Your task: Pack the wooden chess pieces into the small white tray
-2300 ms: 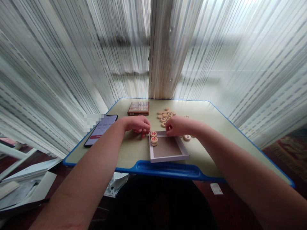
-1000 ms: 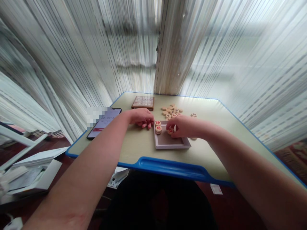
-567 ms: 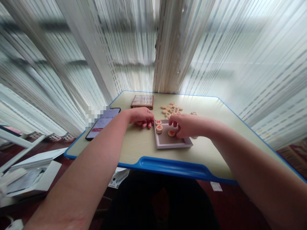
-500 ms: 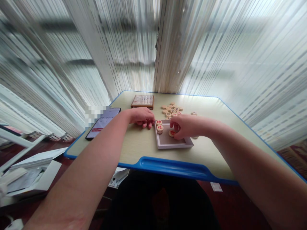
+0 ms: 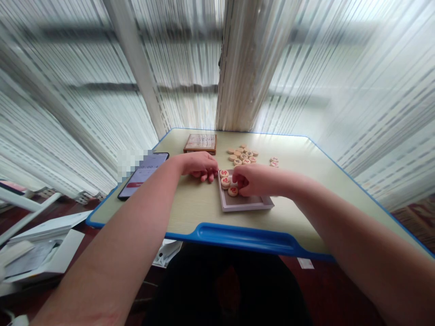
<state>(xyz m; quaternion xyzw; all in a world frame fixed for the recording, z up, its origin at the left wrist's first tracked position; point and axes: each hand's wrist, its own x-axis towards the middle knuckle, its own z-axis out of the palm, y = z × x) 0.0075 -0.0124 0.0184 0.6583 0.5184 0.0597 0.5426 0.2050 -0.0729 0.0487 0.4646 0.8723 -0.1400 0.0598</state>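
1. Packing round wooden chess pieces into the shallow tray (image 5: 247, 205) looks to be the step in hand. The right hand (image 5: 253, 179) lies over the tray's far part, its fingers curled and pressed down beside a red-marked piece (image 5: 233, 191) that lies flat on the tray floor; whether the fingertips pinch it or only nudge it cannot be told.
2. Two more pieces (image 5: 224, 177) sit in the tray's far-left corner, touching each other. The red-marked piece is best slid up snug against them, face up, so the row stays tight.
3. The left hand (image 5: 200, 165) rests on the table (image 5: 190, 208) just left of the tray, fingers bent and gathered at the tray's far-left corner. Steady pressure there should stop the tray skating while the other hand pushes.
4. The loose pile of pieces (image 5: 243, 155) lies just beyond the tray, with a few strays (image 5: 273, 161) to the right; taking the nearest first keeps reaches short.
5. The phone (image 5: 142, 174) at the left edge and the small box (image 5: 200, 143) at the far side are well apart from the work.
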